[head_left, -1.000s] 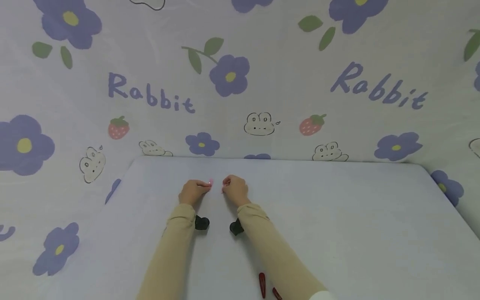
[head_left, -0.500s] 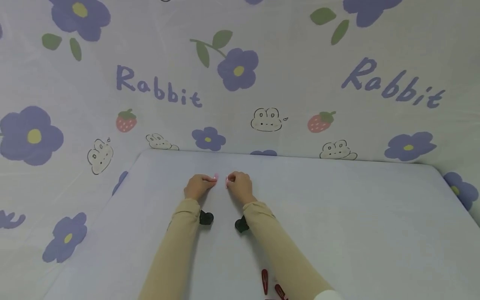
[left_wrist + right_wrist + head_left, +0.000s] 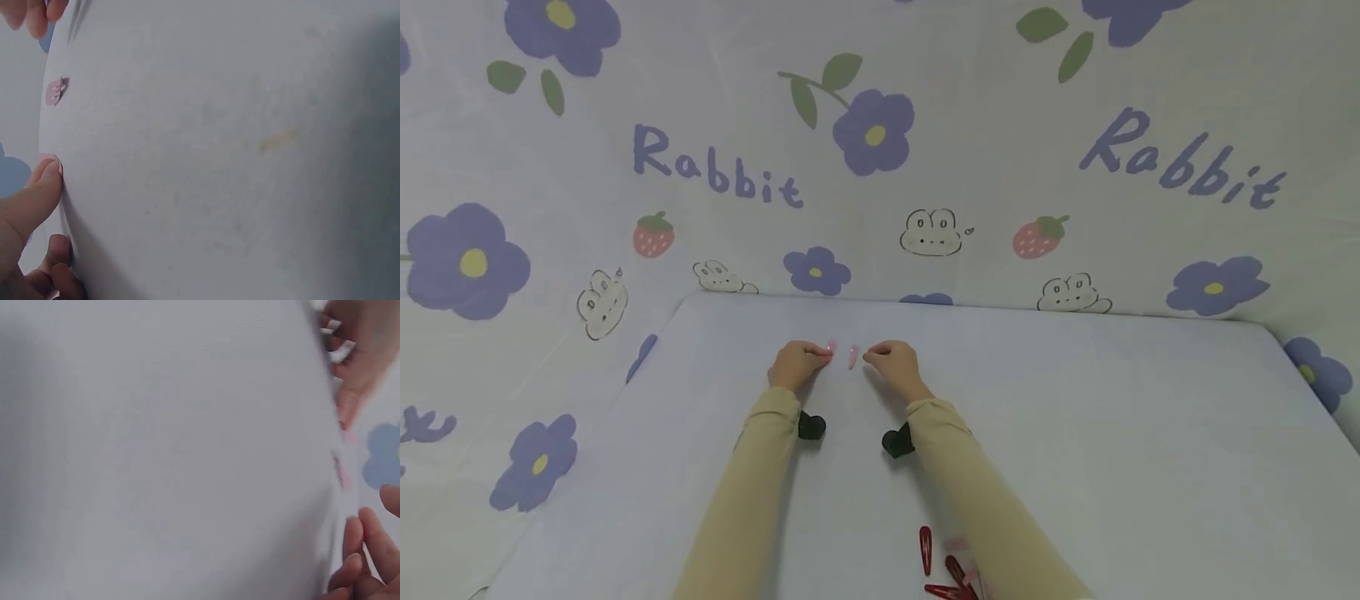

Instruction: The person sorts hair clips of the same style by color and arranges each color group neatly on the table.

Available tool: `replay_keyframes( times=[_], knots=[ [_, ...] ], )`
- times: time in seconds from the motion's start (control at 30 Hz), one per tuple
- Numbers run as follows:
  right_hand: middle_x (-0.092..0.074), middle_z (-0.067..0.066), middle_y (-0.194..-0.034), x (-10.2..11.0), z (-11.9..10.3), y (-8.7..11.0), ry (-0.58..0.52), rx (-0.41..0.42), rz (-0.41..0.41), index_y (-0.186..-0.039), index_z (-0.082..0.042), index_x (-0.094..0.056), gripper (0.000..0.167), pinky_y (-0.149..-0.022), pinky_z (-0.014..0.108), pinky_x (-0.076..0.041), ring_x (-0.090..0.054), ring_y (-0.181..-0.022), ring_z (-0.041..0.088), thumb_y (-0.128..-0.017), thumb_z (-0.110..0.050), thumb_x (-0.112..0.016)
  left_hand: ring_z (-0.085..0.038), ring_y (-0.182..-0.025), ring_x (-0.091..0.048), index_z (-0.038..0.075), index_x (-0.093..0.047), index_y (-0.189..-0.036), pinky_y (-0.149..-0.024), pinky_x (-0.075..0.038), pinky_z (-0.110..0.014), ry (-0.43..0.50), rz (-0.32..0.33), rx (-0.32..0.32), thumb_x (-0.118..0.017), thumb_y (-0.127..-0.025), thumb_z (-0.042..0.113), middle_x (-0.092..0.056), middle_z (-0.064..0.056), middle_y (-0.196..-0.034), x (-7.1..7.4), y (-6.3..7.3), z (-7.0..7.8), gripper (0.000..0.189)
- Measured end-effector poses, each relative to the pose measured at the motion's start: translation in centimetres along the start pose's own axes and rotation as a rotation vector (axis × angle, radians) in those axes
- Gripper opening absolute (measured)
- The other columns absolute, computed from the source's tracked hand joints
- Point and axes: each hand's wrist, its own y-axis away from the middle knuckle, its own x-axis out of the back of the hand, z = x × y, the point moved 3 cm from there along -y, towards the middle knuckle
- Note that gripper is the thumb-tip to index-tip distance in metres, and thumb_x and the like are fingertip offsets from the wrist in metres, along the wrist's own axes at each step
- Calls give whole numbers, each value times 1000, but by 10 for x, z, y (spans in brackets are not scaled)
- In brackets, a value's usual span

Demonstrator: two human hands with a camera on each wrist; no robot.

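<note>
My left hand [image 3: 795,365] pinches a pink hair clip [image 3: 832,344] between thumb and fingers at the table's far part. In the left wrist view the thumb lies over most of that clip, leaving a pink edge showing. A second pink hair clip [image 3: 853,357] lies on the table just right of it; its toothed side shows in the left wrist view. Beside this clip, on its right, is my right hand [image 3: 897,367], holding nothing. The right wrist view shows its thumb and fingers apart, a little away from the clip [image 3: 343,474].
Several red snap hair clips [image 3: 926,550] lie near the front, by the right forearm, with pink clips [image 3: 957,544] partly hidden there. The white table [image 3: 1112,433] ends at a printed cloth backdrop [image 3: 985,167]. Dark wrist cameras [image 3: 898,442] hang under both sleeves.
My right hand has let go of its pink hair clip and drawn back to the right, leaving the clip on the table. The head view has shifted, showing more clips at the front.
</note>
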Motion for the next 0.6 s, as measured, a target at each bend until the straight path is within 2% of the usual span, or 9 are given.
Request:
replay_keyframes(
  times=[0.03,0.07,0.2,0.23,0.33,0.43,0.6],
  knots=[
    [-64,5,-80,6,-8,6,-11,-32,-8,-84,-8,-70,26,-65,30,-44,-56,-75,17,-77,-32,-68,-26,-104,-52,18,-72,-94,-80,-38,-46,0,3,-2,-69,-78,33,-60,-5,-113,-1,0,-1,22],
    [-64,7,-85,14,-21,17,-14,-105,-34,-88,-6,-69,27,-71,33,-44,-57,-81,19,-78,-31,-68,-27,-103,-53,17,-72,-95,-80,-38,-46,-2,6,-6,-68,-78,33,-59,-6,-113,-1,0,-2,23],
    [-64,9,-92,42,-53,43,-47,-177,-60,-95,-2,-68,30,-75,32,-42,-56,-88,20,-81,-28,-64,-26,-105,-51,19,-72,-94,-81,-37,-47,-18,17,-4,-67,-79,33,-59,-5,-114,-4,-3,-4,21],
    [-63,11,-96,48,-64,50,-35,-222,-71,-99,1,-66,31,-79,36,-41,-54,-94,22,-82,-24,-62,-26,-105,-51,19,-72,-95,-81,-37,-47,-20,15,-3,-67,-79,33,-59,-5,-115,-5,-4,-5,21],
    [-63,10,-97,61,-74,60,-67,-208,-85,-101,3,-65,31,-80,35,-40,-52,-96,23,-84,-23,-59,-27,-106,-51,19,-72,-95,-82,-36,-48,-19,3,-5,-67,-79,33,-58,-6,-115,-6,-5,-6,22],
    [-63,11,-98,71,-80,69,-109,-166,-118,-104,3,-64,32,-86,36,-37,-50,-102,24,-86,-23,-57,-28,-107,-50,18,-71,-96,-82,-35,-49,-24,-10,-7,-67,-79,33,-58,-7,-116,-6,-6,-8,23],
    [-62,11,-102,87,-80,83,-147,-161,-157,-107,2,-62,36,-92,40,-32,-47,-108,24,-86,-26,-57,-27,-107,-50,18,-72,-94,-83,-34,-48,-12,-16,11,-66,-79,33,-58,-6,-116,-7,-5,-7,22]
  ],
)
